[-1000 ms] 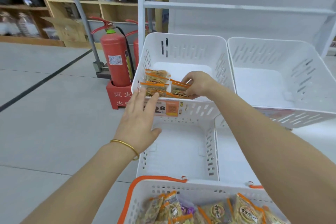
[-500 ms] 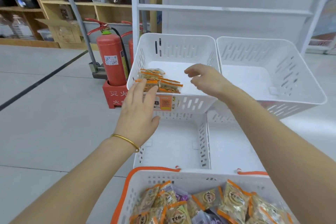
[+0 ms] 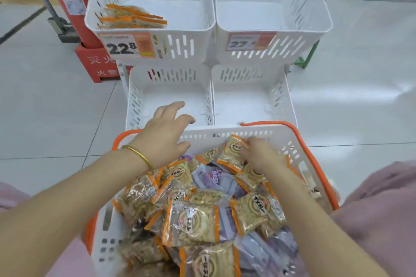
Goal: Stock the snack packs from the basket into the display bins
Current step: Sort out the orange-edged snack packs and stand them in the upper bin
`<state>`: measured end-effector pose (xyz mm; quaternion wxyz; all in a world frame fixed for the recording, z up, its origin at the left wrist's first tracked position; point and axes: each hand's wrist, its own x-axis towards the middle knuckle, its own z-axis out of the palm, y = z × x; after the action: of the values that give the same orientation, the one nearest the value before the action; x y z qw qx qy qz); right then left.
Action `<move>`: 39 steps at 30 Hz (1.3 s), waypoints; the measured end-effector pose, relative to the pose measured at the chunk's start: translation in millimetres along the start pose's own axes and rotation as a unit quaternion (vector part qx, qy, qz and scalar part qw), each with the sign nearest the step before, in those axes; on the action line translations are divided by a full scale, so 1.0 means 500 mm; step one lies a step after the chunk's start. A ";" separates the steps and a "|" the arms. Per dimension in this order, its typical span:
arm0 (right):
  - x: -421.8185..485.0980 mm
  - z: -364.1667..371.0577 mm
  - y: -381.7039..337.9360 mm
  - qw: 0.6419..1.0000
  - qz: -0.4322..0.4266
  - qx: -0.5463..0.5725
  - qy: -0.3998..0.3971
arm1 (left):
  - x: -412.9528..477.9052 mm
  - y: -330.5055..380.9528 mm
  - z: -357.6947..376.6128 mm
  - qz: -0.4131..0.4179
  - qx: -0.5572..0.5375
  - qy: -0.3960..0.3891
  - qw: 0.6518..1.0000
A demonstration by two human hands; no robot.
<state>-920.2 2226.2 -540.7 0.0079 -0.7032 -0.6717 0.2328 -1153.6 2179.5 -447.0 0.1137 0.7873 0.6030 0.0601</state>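
A white basket with orange rim (image 3: pixel 299 139) sits close below me, piled with several orange-edged and purple snack packs (image 3: pixel 193 220). My right hand (image 3: pixel 263 155) is down in the basket at its far side, fingers pinching an orange-edged snack pack (image 3: pixel 233 153). My left hand (image 3: pixel 165 135), with a gold bangle on the wrist, hovers with fingers spread over the basket's far left rim and holds nothing. The upper left display bin (image 3: pixel 202 27) holds a few orange-edged packs (image 3: pixel 132 17) at its front left corner.
An upper right bin (image 3: pixel 324 27) and two lower bins (image 3: pixel 211 101) hold nothing. Price tags hang on the upper bins' fronts. A red fire extinguisher (image 3: pixel 67 0) on a red stand is left of the rack. Pale tiled floor (image 3: pixel 360 74) lies around.
My view has tilted down to the basket. My right hand left the upper left bin and dropped into the basket onto a pack. My left hand drew back from the bin's front to the basket rim.
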 end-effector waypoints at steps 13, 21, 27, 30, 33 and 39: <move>0.009 0.011 0.013 0.974 -0.069 0.193 0.094 | 0.016 0.068 0.053 -0.026 -0.083 -0.069 0.994; -0.026 -0.031 0.010 0.949 -0.081 0.291 0.093 | 0.050 0.090 0.084 -0.027 -0.144 -0.099 0.984; -0.046 -0.072 -0.008 0.927 -0.103 0.352 0.079 | 0.058 0.088 0.105 -0.088 -0.247 -0.111 0.959; -0.056 -0.081 -0.018 0.887 -0.090 0.450 0.049 | 0.058 0.091 0.111 -0.114 -0.305 -0.116 0.938; -0.063 -0.087 -0.031 0.870 -0.103 0.482 0.025 | 0.059 0.091 0.107 -0.115 -0.327 -0.105 0.932; -0.071 -0.092 -0.044 0.853 -0.102 0.511 -0.030 | 0.059 0.076 0.091 -0.107 -0.359 -0.062 0.925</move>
<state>-924.8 2208.4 -481.5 0.3697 -0.5205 -0.5255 0.5624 -1099.8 2193.8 -482.8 0.4313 0.6268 0.6137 0.2110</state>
